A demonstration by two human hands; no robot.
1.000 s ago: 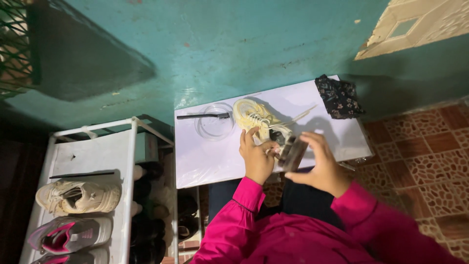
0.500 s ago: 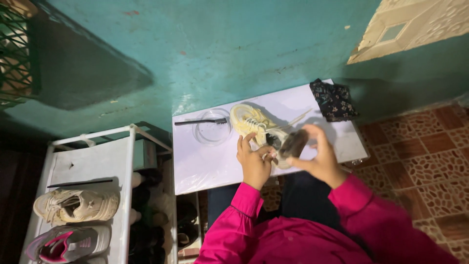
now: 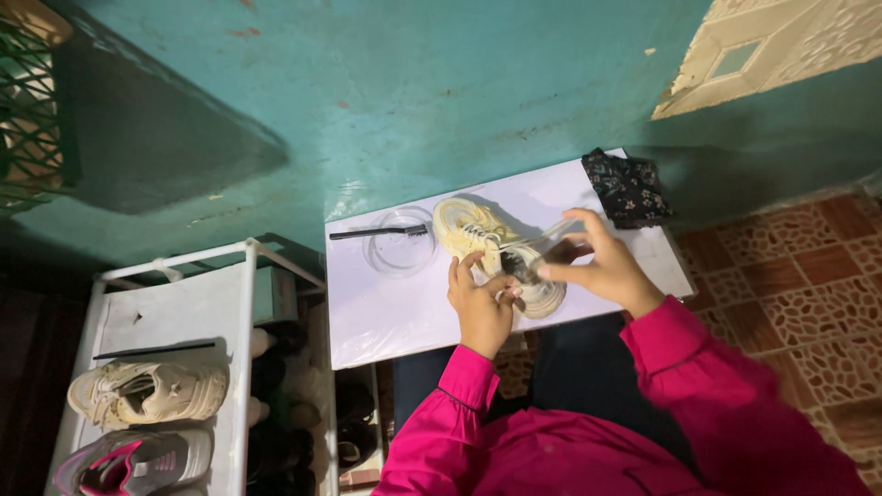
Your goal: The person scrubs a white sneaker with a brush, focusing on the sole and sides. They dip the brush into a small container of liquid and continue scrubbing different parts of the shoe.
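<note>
cream sneaker (image 3: 491, 250) | laced, lying slantwise | on white table (image 3: 404, 308), heel end between both hands

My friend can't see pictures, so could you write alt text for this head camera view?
A person in pink sleeves holds a cream sneaker with the left hand and right hand over a white table, beside a clear bowl, a black brush and a dark cloth.
</note>
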